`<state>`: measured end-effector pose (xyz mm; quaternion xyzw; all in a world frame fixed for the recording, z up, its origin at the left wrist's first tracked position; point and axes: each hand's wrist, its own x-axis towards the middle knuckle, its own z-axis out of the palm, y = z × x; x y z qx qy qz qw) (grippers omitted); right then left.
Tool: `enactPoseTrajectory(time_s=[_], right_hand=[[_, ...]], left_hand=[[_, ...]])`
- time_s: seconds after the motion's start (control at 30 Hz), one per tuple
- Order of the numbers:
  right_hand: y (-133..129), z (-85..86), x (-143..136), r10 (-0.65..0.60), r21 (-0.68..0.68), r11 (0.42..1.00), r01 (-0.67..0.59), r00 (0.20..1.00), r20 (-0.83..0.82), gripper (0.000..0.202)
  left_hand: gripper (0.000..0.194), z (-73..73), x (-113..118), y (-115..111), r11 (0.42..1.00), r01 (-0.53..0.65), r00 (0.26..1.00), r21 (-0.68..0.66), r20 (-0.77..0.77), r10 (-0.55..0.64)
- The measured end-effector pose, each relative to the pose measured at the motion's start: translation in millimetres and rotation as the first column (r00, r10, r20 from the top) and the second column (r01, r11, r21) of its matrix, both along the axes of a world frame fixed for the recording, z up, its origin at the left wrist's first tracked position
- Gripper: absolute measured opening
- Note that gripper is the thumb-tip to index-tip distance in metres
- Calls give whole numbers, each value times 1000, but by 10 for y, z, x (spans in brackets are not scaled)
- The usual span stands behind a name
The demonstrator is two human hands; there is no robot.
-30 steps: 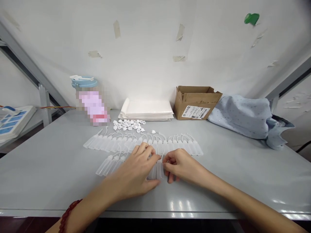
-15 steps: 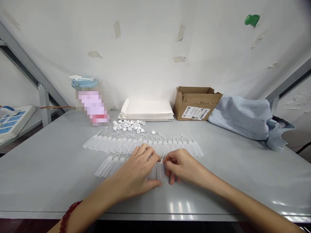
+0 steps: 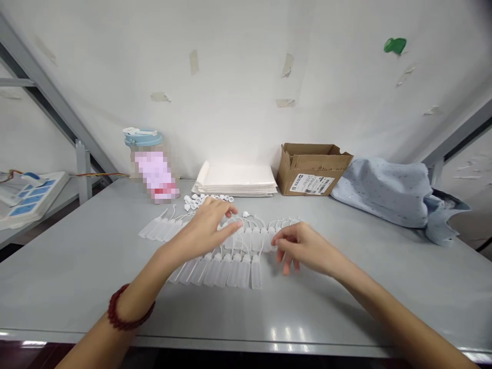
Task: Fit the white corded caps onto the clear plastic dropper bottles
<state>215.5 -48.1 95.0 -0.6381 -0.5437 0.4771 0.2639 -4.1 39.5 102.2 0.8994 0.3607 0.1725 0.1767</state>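
Observation:
My left hand (image 3: 209, 225) is over the back row of small translucent plastic bottles (image 3: 255, 238), with thumb and fingers apart and nothing visible between them. It hides part of that row and some loose caps. My right hand (image 3: 303, 248) is held near the right part of the same row, fingers loosely bent and separated, with no object seen in them. Closer to me lies a second row of bottles (image 3: 222, 270) with thin white curved tips. Its rightmost bottle (image 3: 256, 271) lies between my two hands, touched by neither.
White caps (image 3: 192, 202) are heaped behind the bottles, with a single cap (image 3: 246, 214) apart. Along the wall are a blurred pink item (image 3: 156, 174) with a blue top, stacked white sheets (image 3: 238, 177), a cardboard box (image 3: 313, 171) and light-blue cloth (image 3: 380, 189).
My left hand has lifted off the front row and moved up and left toward the caps. My right hand has drawn away to the right from the end bottle. The view has tilted slightly upward.

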Motion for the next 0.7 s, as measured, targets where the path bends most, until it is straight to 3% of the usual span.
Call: enactPoseTrajectory(time_s=[0.07,0.17,0.37,0.5,0.7], right_hand=[[79,74,135,-131,53,990,129,991,33,11],[187,139,383,-282,146,952,269,956,82,10],[268,175,762,-434,240,889,391,886,161,11],[247,197,831,-409,218,906,364,885,223,10],[217,176,897,-242,130,969,210,911,334,8]], left_hand=[[29,6,61,196,1000,-19,999,15,-45,20],[24,-14,244,419,999,44,993,32,-113,-40],[13,-43,565,570,989,149,944,-9,-297,-145],[21,-84,606,610,988,151,910,-44,-384,-156],[23,-96,635,644,992,119,901,-46,-414,-127]])
